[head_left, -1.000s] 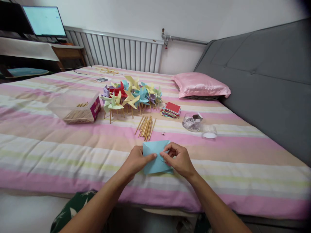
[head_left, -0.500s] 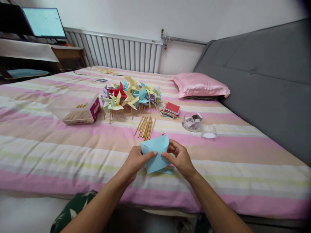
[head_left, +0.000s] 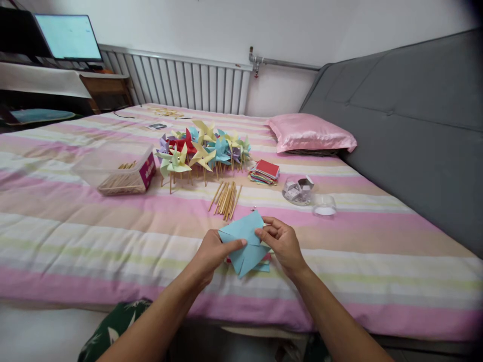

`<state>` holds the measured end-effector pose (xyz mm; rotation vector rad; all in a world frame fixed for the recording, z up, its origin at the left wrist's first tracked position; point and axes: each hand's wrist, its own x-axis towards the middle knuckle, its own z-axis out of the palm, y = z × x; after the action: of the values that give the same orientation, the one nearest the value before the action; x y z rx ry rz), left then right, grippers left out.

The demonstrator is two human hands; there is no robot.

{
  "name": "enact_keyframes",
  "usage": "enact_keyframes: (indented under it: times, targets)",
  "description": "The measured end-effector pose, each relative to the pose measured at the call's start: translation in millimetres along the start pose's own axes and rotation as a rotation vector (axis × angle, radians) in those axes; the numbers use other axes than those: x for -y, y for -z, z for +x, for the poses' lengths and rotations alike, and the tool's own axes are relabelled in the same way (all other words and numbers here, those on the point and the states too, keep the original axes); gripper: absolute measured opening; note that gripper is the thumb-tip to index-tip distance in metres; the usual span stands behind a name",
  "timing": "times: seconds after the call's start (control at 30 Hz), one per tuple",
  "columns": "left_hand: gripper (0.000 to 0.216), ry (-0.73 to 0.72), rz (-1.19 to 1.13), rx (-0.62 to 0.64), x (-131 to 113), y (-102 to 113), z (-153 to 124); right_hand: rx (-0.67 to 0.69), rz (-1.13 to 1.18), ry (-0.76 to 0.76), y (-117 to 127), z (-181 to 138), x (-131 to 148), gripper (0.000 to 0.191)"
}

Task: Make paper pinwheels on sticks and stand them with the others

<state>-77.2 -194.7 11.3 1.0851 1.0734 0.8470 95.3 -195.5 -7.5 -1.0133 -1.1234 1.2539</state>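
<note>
A blue square of paper (head_left: 241,232) with slits cut in from its corners is held up between both hands, above the bed. My left hand (head_left: 213,255) grips its left side, thumb on top and fingers hidden underneath. On the right, my right hand (head_left: 282,245) pinches the paper near its upper right edge between thumb and fingers. Beneath it, more coloured sheets (head_left: 263,266) lie on the bedspread, mostly covered. Just beyond the paper lie a bundle of thin wooden sticks (head_left: 226,198) and a few tiny shiny bits (head_left: 254,208).
Several finished paper pinwheels (head_left: 204,148) stand behind the sticks. A clear plastic box (head_left: 124,173) of sticks is at left. Rightward are a stack of coloured paper squares (head_left: 265,171), a clear bowl with small boxes (head_left: 297,191), a tape roll (head_left: 324,205) and a pink pillow (head_left: 311,131).
The blue paper has turned in my hands, so its lower corner and a slit now point toward me. My right thumb has shifted up along its right side.
</note>
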Motion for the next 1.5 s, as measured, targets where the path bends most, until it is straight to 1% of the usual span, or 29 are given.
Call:
enact_keyframes:
  times: [0.13, 0.33, 0.4, 0.47, 0.53, 0.57, 0.63, 0.7, 0.77, 0.83, 0.9, 0.97, 1.03, 1.1, 1.2, 1.33, 1.4, 1.5]
  targets:
    - [0.02, 0.012, -0.01, -0.017, -0.4, -0.3, -0.8, -0.024, -0.01, 0.036, 1.4, 0.4, 2.9, 0.035]
    - [0.024, 0.023, -0.022, -0.017, -0.3, -1.4, -0.9, -0.091, 0.014, 0.061, 5.0, 2.4, 5.4, 0.037]
    - [0.026, 0.029, -0.027, -0.019, -0.3, -1.0, -0.3, -0.157, 0.015, 0.084, 5.4, 3.2, 6.3, 0.037]
    - [0.028, 0.038, -0.045, -0.046, -1.3, 0.2, 0.5, -0.252, 0.011, 0.126, 5.6, 3.3, 7.4, 0.033]
    - [0.028, 0.06, -0.097, -0.11, -3.7, 2.5, 1.9, -0.333, -0.005, 0.194, 5.9, 1.9, 8.7, 0.027]
    - [0.028, 0.073, -0.139, -0.148, -5.2, 4.1, 2.8, -0.35, -0.021, 0.234, 6.1, 0.3, 9.3, 0.023]
    - [0.029, 0.083, -0.24, -0.219, -8.4, 8.1, 5.1, -0.312, -0.073, 0.299, 6.1, -4.4, 10.8, 0.015]
    - [0.029, 0.071, -0.327, -0.271, -11.3, 12.3, 7.3, -0.179, -0.149, 0.326, 4.7, -10.5, 12.4, 0.011]
    - [0.029, 0.064, -0.392, -0.291, -13.4, 15.7, 8.4, 0.007, -0.254, 0.336, 1.4, -16.2, 13.0, 0.016]
    - [0.028, 0.071, -0.442, -0.275, -14.8, 17.3, 8.1, 0.17, -0.365, 0.351, -3.5, -19.9, 11.9, 0.026]
    - [0.025, 0.088, -0.473, -0.238, -15.2, 16.9, 6.7, 0.254, -0.443, 0.374, -8.3, -20.9, 8.8, 0.033]
    - [0.023, 0.106, -0.475, -0.2, -14.7, 14.8, 4.9, 0.27, -0.474, 0.396, -11.0, -19.6, 4.7, 0.035]
    - [0.024, 0.119, -0.455, -0.168, -13.2, 12.3, 3.4, 0.26, -0.472, 0.413, -10.8, -17.6, 1.3, 0.034]
    - [0.025, 0.125, -0.434, -0.145, -11.4, 10.1, 2.2, 0.241, -0.47, 0.433, -8.7, -16.0, -0.5, 0.029]
    - [0.024, 0.12, -0.427, -0.131, -8.9, 7.3, 0.5, 0.188, -0.474, 0.441, -6.8, -15.2, -0.5, 0.015]
    - [0.017, 0.056, -0.403, -0.118, -7.2, 1.5, -2.3, 0.138, -0.363, 0.326, -10.9, -16.3, 0.6, 0.006]
    - [0.016, 0.005, -0.395, -0.123, -7.1, -2.6, -4.0, 0.102, -0.279, 0.27, -14.1, -17.3, 0.6, 0.007]
    - [0.018, -0.046, -0.4, -0.166, -7.4, -8.1, -6.1, 0.028, -0.199, 0.216, -17.8, -18.5, 0.8, 0.009]
